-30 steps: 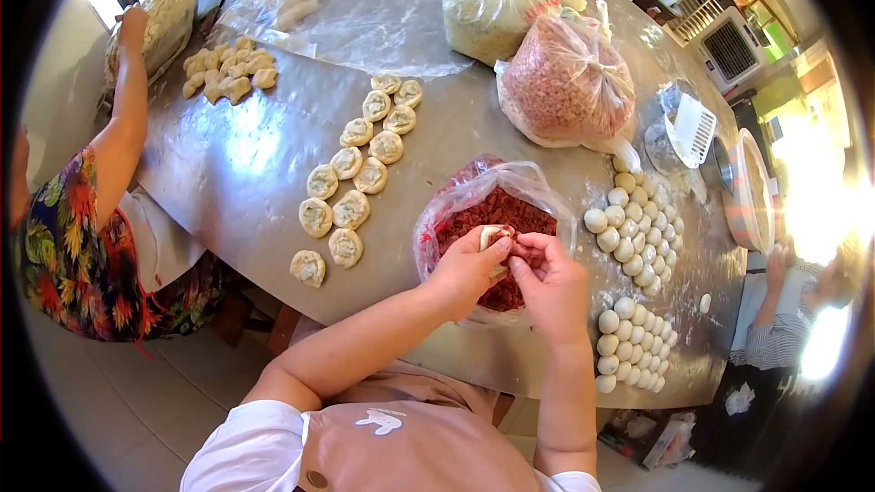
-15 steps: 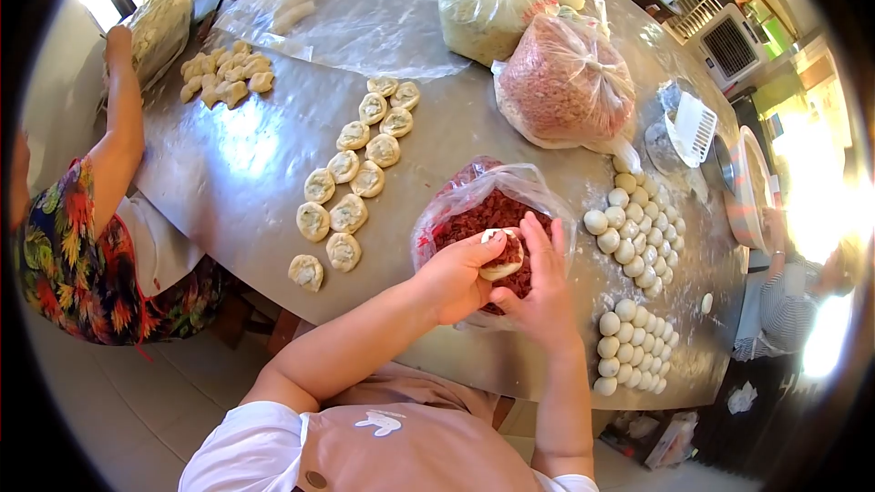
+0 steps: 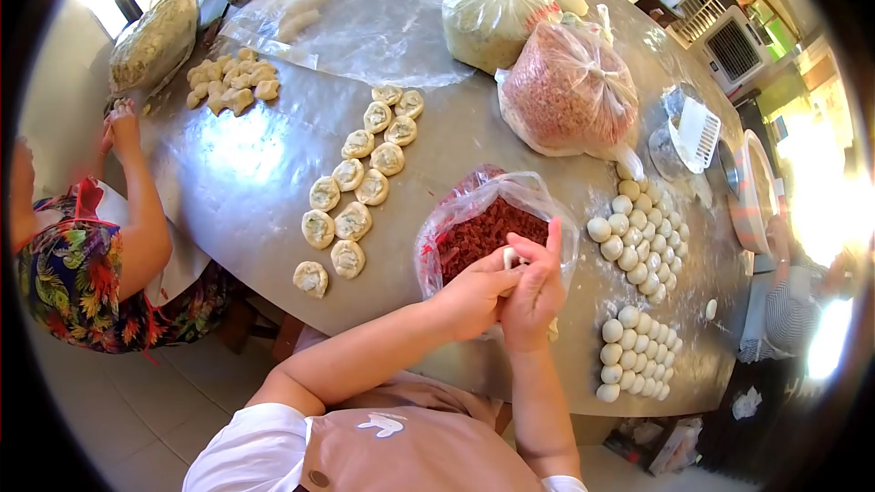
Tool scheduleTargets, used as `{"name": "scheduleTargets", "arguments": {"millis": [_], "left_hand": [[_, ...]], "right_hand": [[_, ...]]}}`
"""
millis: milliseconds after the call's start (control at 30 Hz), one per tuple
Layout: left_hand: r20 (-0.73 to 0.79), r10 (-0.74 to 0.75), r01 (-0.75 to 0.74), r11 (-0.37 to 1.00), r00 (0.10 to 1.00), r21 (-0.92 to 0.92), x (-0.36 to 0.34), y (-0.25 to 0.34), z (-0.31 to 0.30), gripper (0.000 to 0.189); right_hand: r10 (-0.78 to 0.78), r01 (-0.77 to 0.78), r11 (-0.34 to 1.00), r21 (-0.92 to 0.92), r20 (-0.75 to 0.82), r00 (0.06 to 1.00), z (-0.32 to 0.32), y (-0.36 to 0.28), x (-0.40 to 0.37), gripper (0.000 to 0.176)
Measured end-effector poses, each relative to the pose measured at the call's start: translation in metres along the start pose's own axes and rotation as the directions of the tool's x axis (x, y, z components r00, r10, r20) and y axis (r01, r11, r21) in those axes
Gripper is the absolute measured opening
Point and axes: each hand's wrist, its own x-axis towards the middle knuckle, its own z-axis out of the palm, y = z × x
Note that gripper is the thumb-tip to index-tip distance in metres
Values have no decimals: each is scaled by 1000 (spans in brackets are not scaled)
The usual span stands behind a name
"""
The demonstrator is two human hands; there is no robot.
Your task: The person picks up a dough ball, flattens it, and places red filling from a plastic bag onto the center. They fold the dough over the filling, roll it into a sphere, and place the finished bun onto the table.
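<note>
My left hand (image 3: 476, 296) and my right hand (image 3: 536, 296) are pressed together over the near edge of an open plastic bag of dark red filling (image 3: 488, 232). Between their fingers they hold a piece of white dough (image 3: 511, 258), mostly hidden. Left of the bag, flat filled dough rounds (image 3: 354, 220) lie in two slanting rows. To the right are two groups of smooth dough balls, an upper one (image 3: 629, 235) and a lower one (image 3: 638, 353).
Beyond the open bag stand a tied bag of pink filling (image 3: 570, 91) and a bag of pale green filling (image 3: 497, 18). A plastic sheet (image 3: 355, 23) and dough pieces (image 3: 232, 82) lie farther left. A co-worker (image 3: 100, 246) is at the left edge, another person (image 3: 788, 310) at right.
My hands have closed together around the dough, hiding the red filling that showed in it. The left co-worker's hand has come down from the large wrapped bundle toward the table edge.
</note>
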Motion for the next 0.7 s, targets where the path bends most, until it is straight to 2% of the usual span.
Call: {"name": "scheduleTargets", "arguments": {"millis": [100,133,233,267,367,400,433,500,533,633,667,700], "left_hand": [[14,15,-10,950,1000,-313,5,-1,2,27],[-61,3,-19,967,998,-256,4,-1,6,29],[14,10,-11,999,1000,45,0,1,0,28],[-75,35,-26,993,997,119,3,0,1,25],[-117,127,-88,950,985,298,7,-3,-1,24],[-114,129,-81,932,985,354,6,-2,-2,25],[-111,180,-133,930,977,342,6,-4,0,27],[-104,283,-237,917,953,321,5,-7,8,31],[-134,120,-100,984,984,149,-4,0,16,39],[-20,242,-242,966,970,-89,2,-6,17,42],[-23,258,-256,964,966,66,1,-7,18,42],[-43,249,-243,964,968,112,0,-5,17,42]], "right_hand": [[106,-93,991,96,-141,984,5,-3,-1,39],[58,-49,997,65,-137,989,4,-4,-1,33],[-35,21,981,-191,-70,997,1,-12,-1,29],[-104,79,963,-259,-82,991,4,-16,0,24],[-166,121,952,-280,-145,975,14,-20,1,24],[-140,101,960,-260,-136,981,14,-18,1,25],[-9,-14,992,-124,-179,984,14,-15,0,26],[259,-229,960,161,-203,944,15,-9,1,29],[270,-253,963,96,-272,924,12,-9,5,35],[355,-266,921,284,-338,872,17,-15,13,41],[325,-267,934,236,-258,910,16,-9,10,55],[332,-275,923,267,-196,923,15,-11,10,59]]}}
